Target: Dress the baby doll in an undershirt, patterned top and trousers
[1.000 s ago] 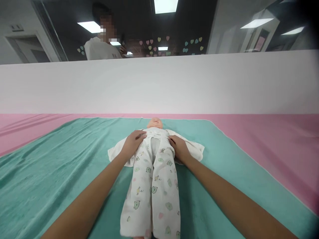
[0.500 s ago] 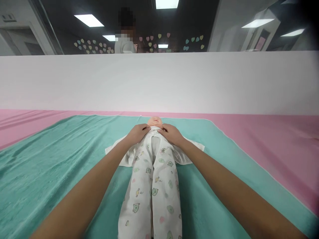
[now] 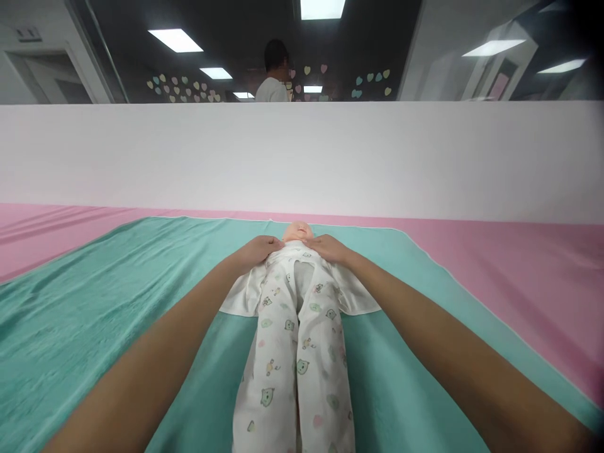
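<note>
A baby doll [image 3: 298,230] lies face up on a teal blanket [image 3: 141,302], its head toward the far side. White baby trousers [image 3: 283,365] printed with small animals stretch along it toward me. Below the doll's head, my left hand [image 3: 258,250] is closed at the left end of the waistband. At the right end, my right hand [image 3: 329,248] is likewise closed, with its fingertips partly hidden. A white garment [image 3: 357,294] spreads out beneath the trousers on both sides. Between the trouser legs near the top shows a greyish patch.
Pink cloth [image 3: 519,277] lies under and around the blanket. A white wall panel [image 3: 302,157] rises behind. Above it, dark glass with heart stickers [image 3: 184,88] shows a person [image 3: 274,72] in a white top.
My left hand has shifted slightly outward along the waistband, and the white garment's outer corners show less. The view has turned a little left. The person behind has moved right and turned.
</note>
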Demonstrator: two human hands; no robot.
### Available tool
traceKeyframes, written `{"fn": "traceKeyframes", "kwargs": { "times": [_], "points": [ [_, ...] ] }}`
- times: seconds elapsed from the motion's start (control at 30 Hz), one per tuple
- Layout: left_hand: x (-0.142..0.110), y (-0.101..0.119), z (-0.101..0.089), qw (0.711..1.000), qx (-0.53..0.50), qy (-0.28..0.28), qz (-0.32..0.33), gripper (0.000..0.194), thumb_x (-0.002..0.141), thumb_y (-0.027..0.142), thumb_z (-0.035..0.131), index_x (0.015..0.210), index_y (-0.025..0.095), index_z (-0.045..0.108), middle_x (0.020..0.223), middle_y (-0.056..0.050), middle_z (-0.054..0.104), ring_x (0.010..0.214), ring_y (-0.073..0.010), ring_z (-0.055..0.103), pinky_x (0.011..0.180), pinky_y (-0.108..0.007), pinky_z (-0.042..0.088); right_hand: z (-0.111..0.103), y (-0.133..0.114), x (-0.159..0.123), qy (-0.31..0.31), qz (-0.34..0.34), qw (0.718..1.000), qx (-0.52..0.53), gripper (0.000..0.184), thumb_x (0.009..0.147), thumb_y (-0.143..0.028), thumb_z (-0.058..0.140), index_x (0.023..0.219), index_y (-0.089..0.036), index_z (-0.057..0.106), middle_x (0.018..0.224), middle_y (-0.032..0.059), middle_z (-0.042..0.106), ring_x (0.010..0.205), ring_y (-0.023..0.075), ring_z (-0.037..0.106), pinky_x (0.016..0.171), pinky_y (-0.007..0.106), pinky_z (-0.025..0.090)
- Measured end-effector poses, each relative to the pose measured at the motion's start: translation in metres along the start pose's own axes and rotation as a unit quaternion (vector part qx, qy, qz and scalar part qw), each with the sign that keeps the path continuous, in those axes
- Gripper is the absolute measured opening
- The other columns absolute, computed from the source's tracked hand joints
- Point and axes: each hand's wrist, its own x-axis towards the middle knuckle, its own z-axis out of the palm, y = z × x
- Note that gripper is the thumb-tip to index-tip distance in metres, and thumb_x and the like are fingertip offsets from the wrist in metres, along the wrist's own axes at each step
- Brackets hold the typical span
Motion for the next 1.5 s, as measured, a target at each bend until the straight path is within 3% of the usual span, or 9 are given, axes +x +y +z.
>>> {"fn": "traceKeyframes", "kwargs": {
  "times": [0.17,0.3,0.47,0.63,0.77,1.0,1.17,1.33,1.5],
  "points": [
    [0.003,-0.023,0.018,0.942,0.250,0.177,0.135,0.026,0.087,0.035,0.035,0.088,0.017,0.054,0.081,-0.004,0.057,0.076,-0.0187,0.050,0.069,-0.031,0.039,0.019,0.007,-0.008,0.136,-0.051,0.979,-0.142,0.045,0.094,-0.046,0.035,0.069,-0.015,0.057,0.070,0.0013,0.056,0.065,0.0127,0.046,0.058,0.020,0.026],
    [0.012,-0.036,0.024,0.882,0.351,0.238,0.206,0.026,0.085,0.015,0.032,0.101,0.014,0.052,0.102,-0.010,0.054,0.095,-0.0228,0.045,0.083,-0.036,0.038,0.029,0.000,-0.011,0.219,-0.062,0.964,-0.139,0.033,0.092,-0.040,0.039,0.073,-0.016,0.049,0.073,-0.0005,0.052,0.064,0.0108,0.042,0.058,0.019,0.026],
    [0.001,-0.053,0.022,0.886,0.353,0.215,0.208,0.030,0.086,0.016,0.030,0.108,0.017,0.051,0.110,-0.008,0.056,0.102,-0.0218,0.047,0.088,-0.037,0.039,0.031,0.003,-0.022,0.168,-0.078,0.982,-0.043,0.033,0.089,-0.045,0.043,0.074,-0.016,0.044,0.069,-0.0034,0.045,0.065,0.0103,0.042,0.058,0.019,0.028],
    [-0.023,-0.073,0.014,0.883,0.374,0.177,0.220,0.047,0.079,0.023,0.046,0.126,0.022,0.039,0.136,-0.006,0.040,0.125,-0.0225,0.034,0.102,-0.039,0.029,0.019,0.026,-0.040,0.106,-0.105,0.987,-0.057,0.035,0.093,-0.042,0.036,0.071,-0.015,0.042,0.072,-0.0022,0.047,0.067,0.0113,0.042,0.062,0.021,0.031],
    [-0.032,-0.071,0.018,0.869,0.421,0.158,0.209,0.057,0.079,0.032,0.049,0.132,0.022,0.032,0.142,-0.007,0.032,0.131,-0.0229,0.025,0.105,-0.041,0.023,0.020,0.037,-0.041,0.106,-0.148,0.975,-0.127,0.027,0.094,-0.030,0.035,0.073,-0.015,0.044,0.078,0.0002,0.049,0.075,0.0129,0.044,0.068,0.022,0.033],
    [-0.046,-0.059,0.031,0.825,0.492,0.205,0.189,0.053,0.083,0.029,0.043,0.134,0.020,0.031,0.142,-0.008,0.030,0.131,-0.0227,0.024,0.105,-0.041,0.021,0.038,0.039,-0.052,0.271,-0.072,0.904,-0.323,0.012,0.091,-0.021,0.039,0.091,-0.015,0.048,0.096,0.0081,0.048,0.088,0.0202,0.041,0.073,0.028,0.031],
    [-0.052,-0.069,0.009,0.839,0.461,0.284,0.044,0.051,0.084,0.046,0.040,0.127,0.018,0.039,0.130,-0.012,0.045,0.118,-0.0276,0.040,0.092,-0.042,0.035,0.027,0.041,-0.085,0.298,-0.021,0.862,-0.410,0.018,0.087,-0.032,0.049,0.097,-0.016,0.049,0.100,0.0084,0.048,0.094,0.0234,0.041,0.077,0.032,0.030],
    [-0.054,-0.076,-0.012,0.877,0.390,0.261,-0.105,0.062,0.082,0.065,0.021,0.090,0.016,0.057,0.098,-0.015,0.061,0.092,-0.0307,0.055,0.070,-0.039,0.042,0.019,0.037,-0.100,0.263,0.102,0.868,-0.408,0.033,0.090,-0.046,0.044,0.091,-0.014,0.050,0.090,0.0096,0.048,0.082,0.0217,0.046,0.067,0.029,0.031],
    [-0.052,-0.080,-0.018,0.886,0.368,0.274,-0.065,0.042,0.085,0.052,0.031,0.084,0.017,0.054,0.093,-0.013,0.061,0.088,-0.0260,0.057,0.068,-0.032,0.040,0.010,0.038,-0.099,0.238,0.121,0.892,-0.364,0.037,0.088,-0.052,0.048,0.088,-0.015,0.052,0.092,0.0096,0.048,0.085,0.0228,0.045,0.066,0.028,0.032]
  ]
}}
